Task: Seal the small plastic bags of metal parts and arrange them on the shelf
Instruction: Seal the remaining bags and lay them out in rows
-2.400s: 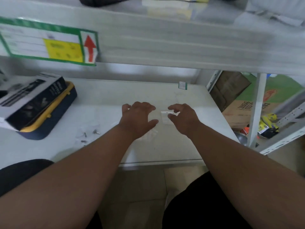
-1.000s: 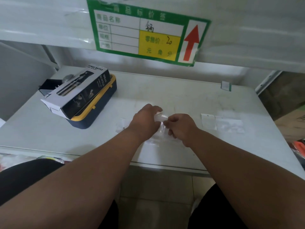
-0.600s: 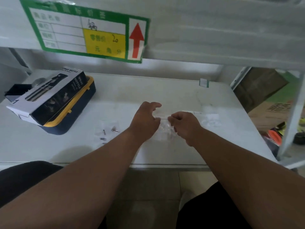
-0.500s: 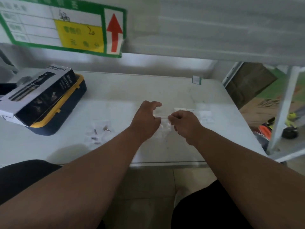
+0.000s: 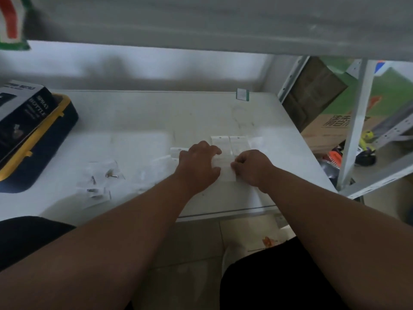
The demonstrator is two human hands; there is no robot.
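A small clear plastic bag [image 5: 226,171] lies flat on the white shelf [image 5: 134,121], between my two hands. My left hand [image 5: 197,163] holds its left side with bent fingers and thumb. My right hand [image 5: 252,166] pinches its right edge with curled fingers. Just behind them, three sealed bags [image 5: 237,143] lie side by side in a row. More flat bags [image 5: 177,152] lie left of my left hand. Farther left sit loose bags with metal parts [image 5: 100,179] showing through.
A black-and-white spray bottle box [image 5: 20,115] rests on a blue and yellow case [image 5: 48,139] at the left. A low upper shelf [image 5: 223,25] hangs overhead. A small green tag [image 5: 242,94] stands at the back. A shelf post [image 5: 355,121] and cardboard boxes [image 5: 330,128] stand right.
Both hands have moved right and forward with the bag and brought it down onto the shelf, in front of the row of bags. The view has swung right.
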